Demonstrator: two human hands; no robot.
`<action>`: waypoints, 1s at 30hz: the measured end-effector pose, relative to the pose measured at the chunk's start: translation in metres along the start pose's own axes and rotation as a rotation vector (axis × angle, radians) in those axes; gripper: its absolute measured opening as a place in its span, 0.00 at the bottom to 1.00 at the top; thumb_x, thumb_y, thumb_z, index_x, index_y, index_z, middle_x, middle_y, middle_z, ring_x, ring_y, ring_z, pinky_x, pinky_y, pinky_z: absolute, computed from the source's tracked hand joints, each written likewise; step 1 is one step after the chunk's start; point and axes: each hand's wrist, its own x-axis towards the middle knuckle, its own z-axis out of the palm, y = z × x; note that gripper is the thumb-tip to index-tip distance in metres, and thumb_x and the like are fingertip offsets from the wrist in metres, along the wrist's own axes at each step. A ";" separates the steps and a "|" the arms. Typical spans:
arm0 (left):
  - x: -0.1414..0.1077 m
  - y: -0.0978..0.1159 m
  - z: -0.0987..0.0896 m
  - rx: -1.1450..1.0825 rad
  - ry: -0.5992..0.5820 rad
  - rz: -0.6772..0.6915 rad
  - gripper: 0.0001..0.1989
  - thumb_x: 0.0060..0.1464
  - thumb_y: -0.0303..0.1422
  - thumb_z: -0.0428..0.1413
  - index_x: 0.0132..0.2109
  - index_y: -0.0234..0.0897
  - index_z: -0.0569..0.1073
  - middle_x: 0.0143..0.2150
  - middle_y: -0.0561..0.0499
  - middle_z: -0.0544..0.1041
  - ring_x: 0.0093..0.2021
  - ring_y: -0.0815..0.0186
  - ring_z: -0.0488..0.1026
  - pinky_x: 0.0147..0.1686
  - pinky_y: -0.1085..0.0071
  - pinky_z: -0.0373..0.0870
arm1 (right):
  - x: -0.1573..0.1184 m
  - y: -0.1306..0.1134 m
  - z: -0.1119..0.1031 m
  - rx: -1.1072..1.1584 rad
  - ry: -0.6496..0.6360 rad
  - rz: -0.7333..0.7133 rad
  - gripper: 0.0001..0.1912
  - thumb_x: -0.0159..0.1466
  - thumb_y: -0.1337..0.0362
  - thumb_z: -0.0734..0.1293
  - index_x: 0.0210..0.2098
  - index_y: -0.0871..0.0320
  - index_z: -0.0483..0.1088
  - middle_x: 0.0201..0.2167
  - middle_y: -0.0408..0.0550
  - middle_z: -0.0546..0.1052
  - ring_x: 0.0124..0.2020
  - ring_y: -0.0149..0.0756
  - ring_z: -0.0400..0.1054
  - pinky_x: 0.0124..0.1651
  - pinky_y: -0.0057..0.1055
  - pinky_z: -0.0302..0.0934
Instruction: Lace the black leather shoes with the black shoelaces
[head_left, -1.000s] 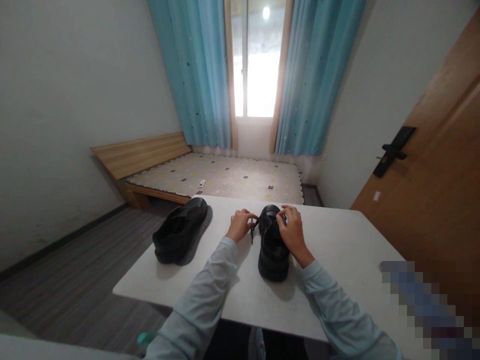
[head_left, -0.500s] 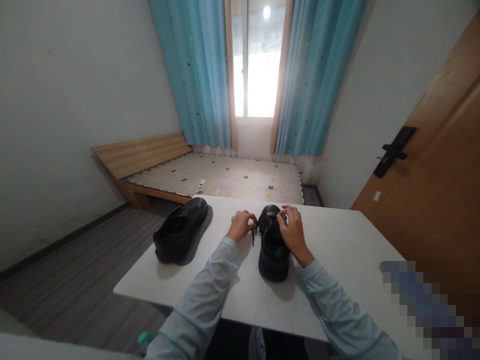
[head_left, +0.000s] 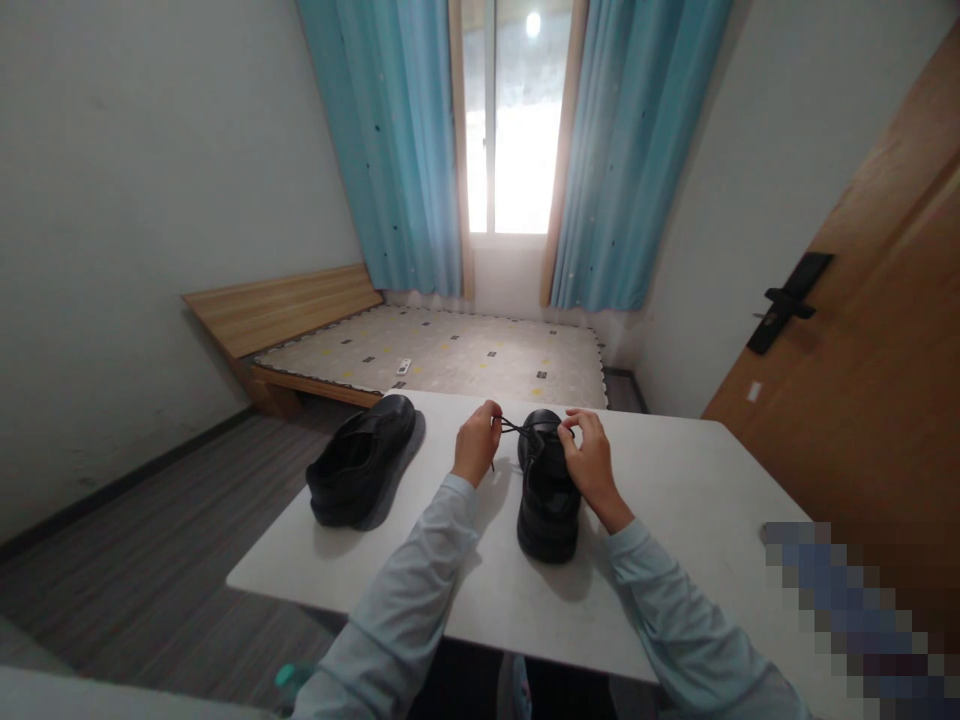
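A black shoe (head_left: 549,515) stands on the white table with its heel toward me. My left hand (head_left: 477,442), left of this shoe, is closed on a black shoelace (head_left: 513,426) that stretches tight from the shoe's upper; a loose end hangs below the fingers. At the shoe's right side, my right hand (head_left: 586,452) is pinched near the eyelets, thumb and forefinger together on what looks like lace. The exact grip there is partly hidden by the fingers. A second black shoe (head_left: 360,462) sits farther left, apart from both hands.
The white table (head_left: 675,500) has a pixelated patch at its right edge. Behind it stands a bed (head_left: 465,345) with a white remote (head_left: 403,367) on it. A wooden door (head_left: 862,330) is on the right, and blue curtains (head_left: 405,150) flank the window.
My left hand has moved slightly up and away from the shoe, drawing the lace out taut to the left. My right hand has barely shifted. Both shoes stay in place.
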 end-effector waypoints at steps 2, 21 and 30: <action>0.000 0.001 0.000 0.013 -0.013 -0.023 0.07 0.57 0.27 0.48 0.43 0.39 0.67 0.38 0.51 0.75 0.34 0.68 0.72 0.38 0.72 0.64 | 0.001 0.001 0.000 0.019 0.006 0.002 0.03 0.59 0.66 0.59 0.28 0.56 0.63 0.39 0.54 0.71 0.46 0.44 0.64 0.50 0.43 0.57; 0.002 0.008 -0.006 -0.348 0.159 0.091 0.05 0.57 0.28 0.52 0.38 0.37 0.72 0.36 0.51 0.72 0.37 0.71 0.71 0.39 0.76 0.69 | 0.011 0.009 -0.012 0.237 0.002 0.159 0.06 0.58 0.61 0.63 0.30 0.58 0.66 0.40 0.53 0.73 0.41 0.41 0.68 0.41 0.41 0.64; 0.000 0.007 -0.001 -0.099 0.026 0.272 0.07 0.56 0.33 0.55 0.39 0.43 0.77 0.38 0.50 0.73 0.41 0.67 0.70 0.45 0.69 0.64 | 0.025 0.017 -0.027 0.411 0.144 0.175 0.09 0.58 0.58 0.65 0.30 0.57 0.64 0.40 0.52 0.74 0.40 0.37 0.68 0.43 0.40 0.65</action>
